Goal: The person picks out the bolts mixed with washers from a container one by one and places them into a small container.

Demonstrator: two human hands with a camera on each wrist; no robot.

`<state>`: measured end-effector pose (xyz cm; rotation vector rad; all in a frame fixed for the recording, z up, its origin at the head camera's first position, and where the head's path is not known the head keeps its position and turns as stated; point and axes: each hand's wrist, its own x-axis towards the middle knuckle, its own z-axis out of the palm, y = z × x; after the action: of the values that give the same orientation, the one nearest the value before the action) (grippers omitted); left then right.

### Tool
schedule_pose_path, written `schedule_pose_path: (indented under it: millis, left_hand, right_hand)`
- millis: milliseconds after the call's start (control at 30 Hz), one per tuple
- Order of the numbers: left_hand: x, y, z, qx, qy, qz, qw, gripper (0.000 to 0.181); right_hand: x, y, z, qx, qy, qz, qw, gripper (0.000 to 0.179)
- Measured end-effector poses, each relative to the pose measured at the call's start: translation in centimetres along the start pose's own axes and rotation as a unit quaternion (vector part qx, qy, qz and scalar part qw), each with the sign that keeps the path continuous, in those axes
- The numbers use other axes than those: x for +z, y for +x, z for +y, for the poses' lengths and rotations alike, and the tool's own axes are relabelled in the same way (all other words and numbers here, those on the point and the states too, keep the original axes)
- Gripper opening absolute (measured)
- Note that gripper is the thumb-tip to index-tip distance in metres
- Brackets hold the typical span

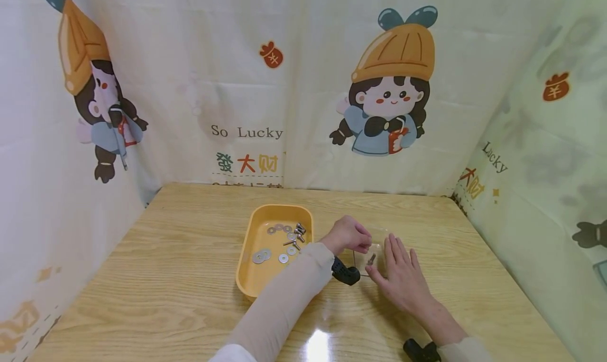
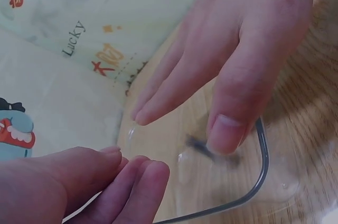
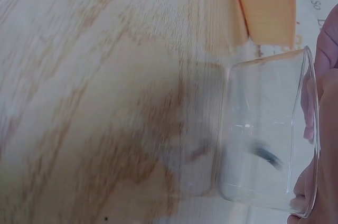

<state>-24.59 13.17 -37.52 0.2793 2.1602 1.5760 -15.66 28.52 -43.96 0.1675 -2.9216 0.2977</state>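
Note:
A clear glass container (image 1: 361, 271) with a dark rim line stands in front of me, right of the bin. A metal screw (image 1: 372, 258), blurred in both wrist views, shows inside its walls, apart from the fingers. My left hand (image 1: 350, 234) hovers over the container's left rim; its thumb and fingertips are close together, and no object shows between them. My right hand (image 1: 403, 277) lies along the container's right side with straight fingers, thumb toward the near rim. In the right wrist view the screw (image 3: 265, 155) appears about midway up the glass.
A yellow bin (image 1: 244, 267) left of the container holds several flat washers (image 1: 262, 255) and several screws (image 1: 300, 229). The left forearm crosses over its near right corner. Printed cloth (image 1: 308, 114) hangs behind the wooden table (image 1: 156, 277).

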Motion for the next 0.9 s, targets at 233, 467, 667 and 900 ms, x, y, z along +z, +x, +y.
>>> schedule_pose_path:
  millis: [233, 467, 667, 900]
  left_hand:
    - [-1.1, -0.6, 0.2, 0.008, -0.003, -0.008, 0.9999, 0.014]
    - [-2.7, -1.1, 0.3, 0.021, -0.005, -0.020, 0.9996, 0.015]
    - [-4.4, -1.3, 0.1, 0.026, -0.028, -0.031, 0.9988, 0.018]
    - [-6.4, -1.5, -0.1, 0.023, -0.060, -0.033, 0.9974, 0.016]
  right_hand:
    - [-0.1, 0.0, 0.0, 0.002, -0.002, -0.006, 1.0000, 0.089]
    - [-0.2, -0.2, 0.1, 0.006, 0.005, -0.016, 0.9998, 0.092]
    - [-0.1, -0.1, 0.2, 0.004, 0.015, -0.015, 0.9998, 0.093]
    - [-0.8, 0.2, -0.5, -0.001, 0.021, -0.008, 0.9997, 0.091]
